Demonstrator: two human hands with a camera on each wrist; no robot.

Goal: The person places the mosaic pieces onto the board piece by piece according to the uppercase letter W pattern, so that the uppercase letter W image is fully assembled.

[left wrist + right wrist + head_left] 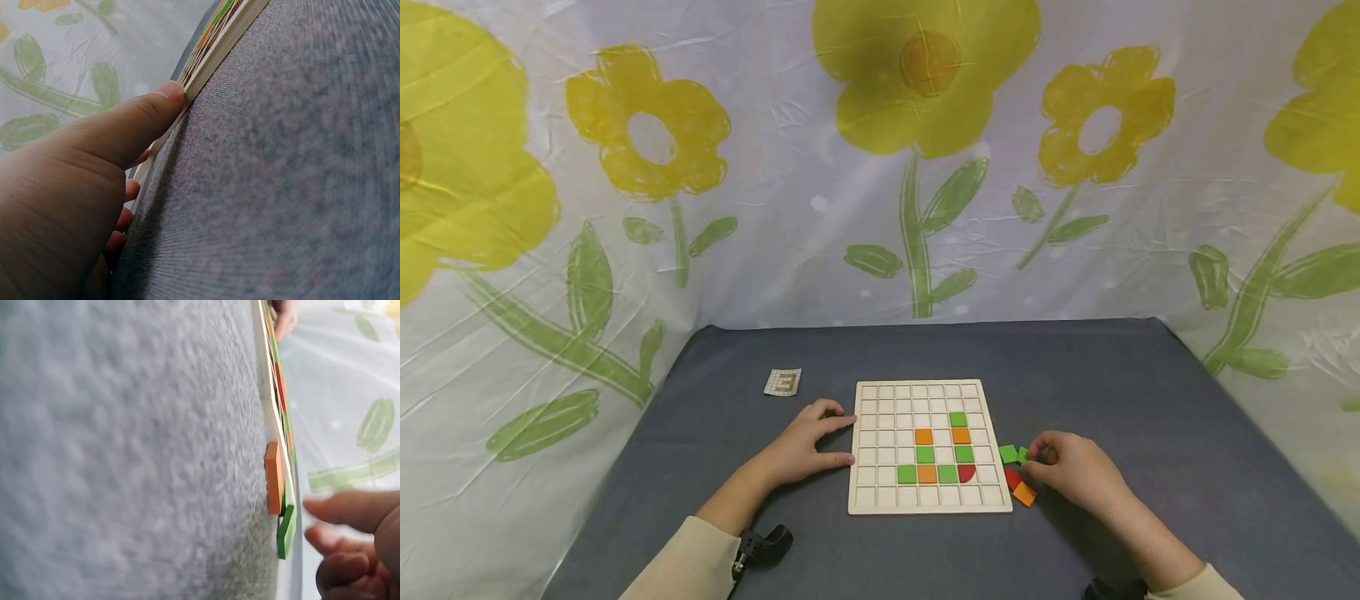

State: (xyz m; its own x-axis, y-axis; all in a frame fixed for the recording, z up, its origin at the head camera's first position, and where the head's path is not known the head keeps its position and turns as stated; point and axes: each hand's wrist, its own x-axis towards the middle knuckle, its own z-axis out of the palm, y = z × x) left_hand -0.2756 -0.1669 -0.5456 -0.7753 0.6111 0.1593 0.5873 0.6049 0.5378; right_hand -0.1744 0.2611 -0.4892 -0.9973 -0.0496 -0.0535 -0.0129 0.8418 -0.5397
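Observation:
A pale wooden grid board [886, 501] lies flat, with several green and orange square tiles and one red rounded piece [966, 473] in its cells. My left hand [805, 442] rests at the board's left edge, thumb [153, 112] and fingertips touching the rim. Beyond the right edge is my right hand [1078, 468], its thumb and forefinger apart right by a small green tile [1023, 454]. In the right wrist view nothing shows between those fingertips. Another green tile [1007, 454], a red piece [1012, 478] and an orange tile [1024, 494] lie close by.
A small printed card [782, 382] with a coloured grid pattern lies beyond the left hand, at the back left. Dark grey cloth [1075, 358] covers the table. A curtain [760, 208] with yellow flowers hangs behind and at the sides.

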